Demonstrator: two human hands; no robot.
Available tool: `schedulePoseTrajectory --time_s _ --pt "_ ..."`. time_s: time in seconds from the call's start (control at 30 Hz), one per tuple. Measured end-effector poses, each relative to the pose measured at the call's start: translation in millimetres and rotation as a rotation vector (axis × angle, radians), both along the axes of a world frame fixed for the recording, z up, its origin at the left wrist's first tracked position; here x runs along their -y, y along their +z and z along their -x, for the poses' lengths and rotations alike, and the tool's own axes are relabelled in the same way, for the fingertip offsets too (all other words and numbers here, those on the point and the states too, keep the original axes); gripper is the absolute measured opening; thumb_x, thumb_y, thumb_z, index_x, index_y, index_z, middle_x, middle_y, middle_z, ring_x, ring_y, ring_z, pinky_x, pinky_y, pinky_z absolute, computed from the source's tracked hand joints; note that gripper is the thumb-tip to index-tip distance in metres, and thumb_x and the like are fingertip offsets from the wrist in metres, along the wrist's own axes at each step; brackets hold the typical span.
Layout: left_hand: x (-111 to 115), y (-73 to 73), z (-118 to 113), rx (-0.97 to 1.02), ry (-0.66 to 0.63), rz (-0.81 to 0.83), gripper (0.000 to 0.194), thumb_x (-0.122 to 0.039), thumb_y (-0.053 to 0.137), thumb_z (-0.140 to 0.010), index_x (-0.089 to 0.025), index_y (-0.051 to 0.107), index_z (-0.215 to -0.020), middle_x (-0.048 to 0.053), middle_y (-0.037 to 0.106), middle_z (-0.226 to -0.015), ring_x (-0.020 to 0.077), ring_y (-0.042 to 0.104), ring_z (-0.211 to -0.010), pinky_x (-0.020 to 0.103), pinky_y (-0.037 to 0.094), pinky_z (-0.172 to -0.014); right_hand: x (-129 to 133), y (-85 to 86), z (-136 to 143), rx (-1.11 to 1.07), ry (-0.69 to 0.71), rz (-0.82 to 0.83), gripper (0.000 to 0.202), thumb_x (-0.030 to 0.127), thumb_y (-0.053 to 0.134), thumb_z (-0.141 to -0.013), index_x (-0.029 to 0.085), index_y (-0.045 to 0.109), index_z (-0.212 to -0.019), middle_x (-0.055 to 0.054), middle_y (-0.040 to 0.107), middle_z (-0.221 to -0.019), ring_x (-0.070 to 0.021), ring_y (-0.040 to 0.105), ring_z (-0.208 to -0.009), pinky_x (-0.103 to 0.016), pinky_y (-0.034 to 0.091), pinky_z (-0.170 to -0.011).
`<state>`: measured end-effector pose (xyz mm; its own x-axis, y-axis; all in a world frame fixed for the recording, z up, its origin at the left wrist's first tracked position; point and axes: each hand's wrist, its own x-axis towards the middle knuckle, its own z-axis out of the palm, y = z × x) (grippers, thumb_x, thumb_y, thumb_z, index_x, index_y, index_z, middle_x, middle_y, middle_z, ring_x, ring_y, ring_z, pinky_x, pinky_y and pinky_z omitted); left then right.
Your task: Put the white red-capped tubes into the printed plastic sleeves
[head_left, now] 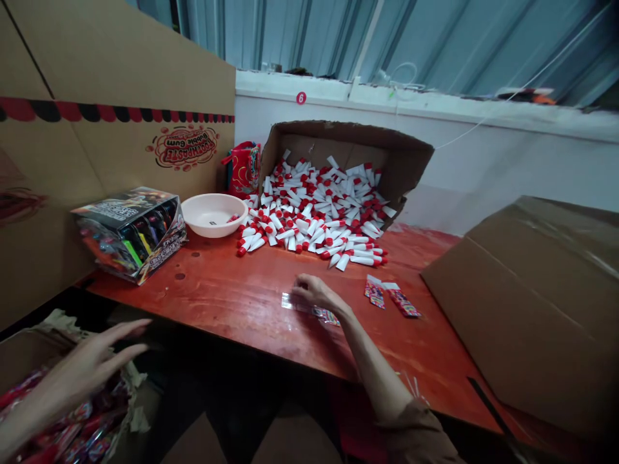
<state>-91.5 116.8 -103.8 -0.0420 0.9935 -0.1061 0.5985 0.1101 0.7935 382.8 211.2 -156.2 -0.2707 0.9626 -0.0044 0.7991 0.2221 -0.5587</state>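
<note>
My left hand (104, 357) is open, thumb and fingers apart with nothing between them, and slightly blurred. Below it a torn cardboard box (133, 399) holds many shiny red wrapped packs (80, 425). My right hand (316, 291) rests low over the red tabletop, its fingers curled and closed on a clear plastic bag (290, 301). The bag lies flat, and its colourful printed end (329, 316) shows under the wrist. The fingertips are partly hidden. Beyond this hand spreads a heap of small white tubes with red caps (314, 219), spilling from a tipped cardboard box (333, 132).
Two colourful printed packets (403, 300) lie right of my hand. A pale pink bowl (207, 222) and a black display box (128, 225) stand at the left. A large carton (532, 309) borders the right side. White sticks (413, 386) lie by the front edge.
</note>
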Motion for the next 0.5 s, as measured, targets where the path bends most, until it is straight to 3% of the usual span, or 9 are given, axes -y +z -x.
schedulePoseTrajectory --time_s 0.1,0.23,0.37,0.5 --pt "-20.2 -6.2 -77.8 0.18 -0.229 0.055 0.051 -0.058 0.074 -0.066 -0.028 0.074 -0.107 0.005 0.075 -0.111 0.0308 0.067 -0.106 0.043 0.049 -0.097 -1.0 3.1 -12.3 -0.089 -0.039 0.004 0.017 0.026 0.047 -0.092 0.016 0.061 -0.089 -0.003 0.063 -0.081 -0.0135 0.053 -0.067 -0.023 0.039 -0.059" --pt "-46.1 -20.6 -168.3 0.44 -0.443 0.045 0.041 -0.047 0.071 -0.078 -0.021 0.073 -0.109 0.01 0.073 -0.113 0.0268 0.068 -0.105 0.038 0.051 -0.095 10.1 -5.2 -26.3 0.007 -0.065 0.043 0.015 0.03 0.066 -0.081 0.016 0.066 -0.085 -0.004 0.065 -0.082 -0.0141 0.053 -0.068 -0.024 0.037 -0.06" --pt "-67.6 -38.0 -222.8 0.772 -0.417 0.049 0.039 -0.043 0.074 -0.077 -0.017 0.071 -0.105 0.011 0.075 -0.098 0.0223 0.072 -0.086 0.033 0.056 -0.081 17.8 -17.8 -35.4 -0.007 -0.105 0.05 0.024 0.037 0.061 -0.086 0.016 0.065 -0.077 -0.002 0.062 -0.073 -0.0132 0.05 -0.062 -0.024 0.035 -0.057" --pt "-74.6 -52.9 -255.2 0.9 -0.334 0.117 0.038 -0.043 0.076 -0.076 -0.014 0.069 -0.1 0.01 0.073 -0.087 0.0174 0.069 -0.07 0.027 0.056 -0.063 19.9 -16.1 -45.5 -0.212 -0.136 -0.054 0.033 0.045 0.053 -0.091 0.017 0.065 -0.08 -0.001 0.06 -0.071 -0.0131 0.049 -0.062 -0.024 0.036 -0.056"
